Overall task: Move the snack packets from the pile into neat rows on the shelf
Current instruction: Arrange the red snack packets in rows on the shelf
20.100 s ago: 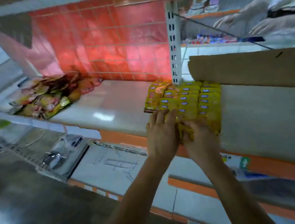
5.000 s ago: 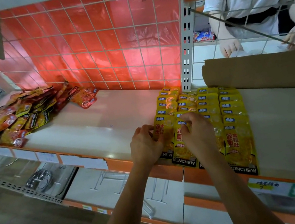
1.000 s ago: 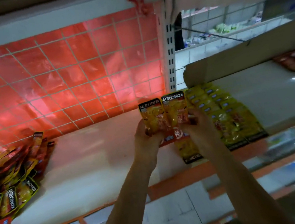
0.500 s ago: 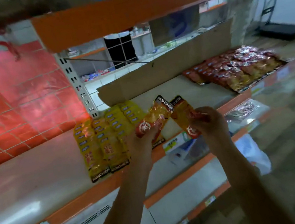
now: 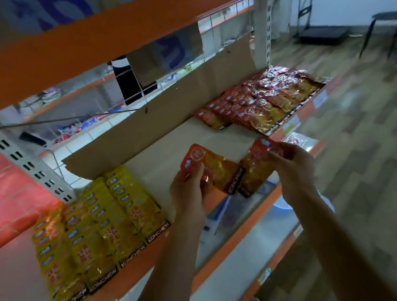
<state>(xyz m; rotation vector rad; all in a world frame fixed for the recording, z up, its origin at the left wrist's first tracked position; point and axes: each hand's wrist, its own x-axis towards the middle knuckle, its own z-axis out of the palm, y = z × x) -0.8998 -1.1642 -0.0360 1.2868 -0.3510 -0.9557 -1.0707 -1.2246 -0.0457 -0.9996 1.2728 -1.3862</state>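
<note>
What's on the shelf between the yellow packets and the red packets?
Bare shelf, in the head view; the hands' two red-topped packets hover in front of it.

The shelf [image 5: 171,152] is a pale board with an orange front edge. On it lie rows of yellow snack packets [image 5: 95,232] at the left and rows of red snack packets [image 5: 263,101] at the right (overlapping like tiles), with a cardboard sheet [image 5: 160,122] standing along its back.

A shop; orange-edged shelf [image 5: 233,234] with rows of snack packets [image 5: 99,228]
</note>
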